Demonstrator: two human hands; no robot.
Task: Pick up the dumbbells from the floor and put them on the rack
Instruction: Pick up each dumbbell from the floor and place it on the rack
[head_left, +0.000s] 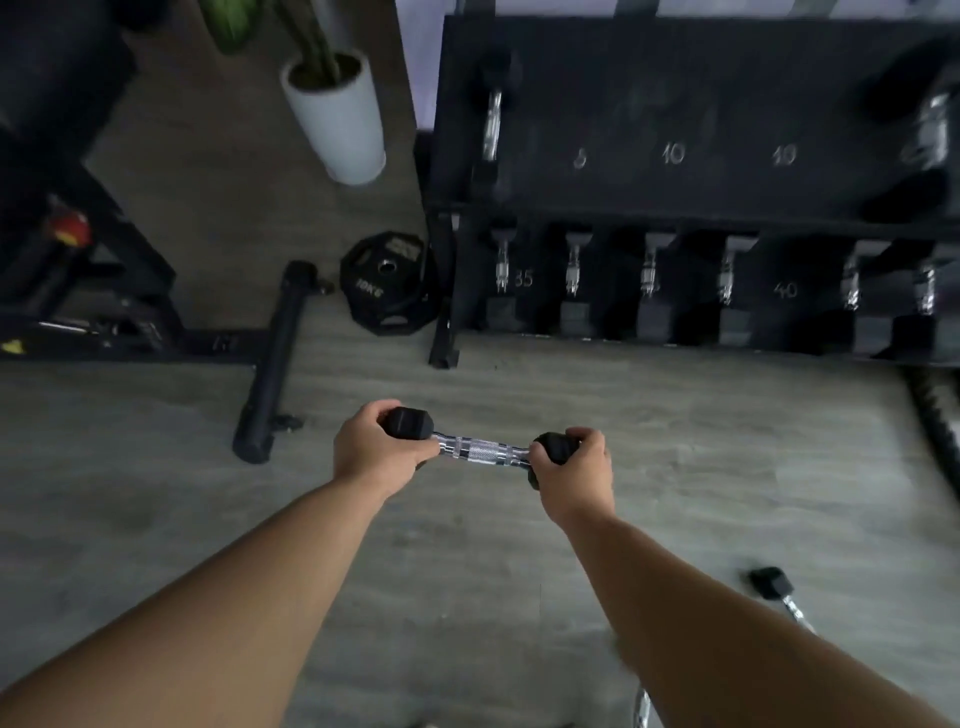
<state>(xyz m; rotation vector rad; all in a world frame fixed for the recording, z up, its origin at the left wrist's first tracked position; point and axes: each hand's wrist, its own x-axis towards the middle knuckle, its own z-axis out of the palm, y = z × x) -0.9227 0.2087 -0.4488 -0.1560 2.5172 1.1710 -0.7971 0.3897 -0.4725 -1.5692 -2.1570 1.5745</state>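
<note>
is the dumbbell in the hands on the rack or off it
Off it: the dumbbell is held level over the floor, left hand and right hand gripping its ends, short of the rack.

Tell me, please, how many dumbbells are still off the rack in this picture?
2 clearly: one dumbbell gripped at its ends by the left hand and right hand, another floor dumbbell at lower right. A chrome piece by the right forearm may be a third.

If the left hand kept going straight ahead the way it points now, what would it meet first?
Probably the rack. The left hand, gripping one end of the dumbbell, points up the frame over bare floor; the rack's lower row comes next, though its depth is unclear.
</note>
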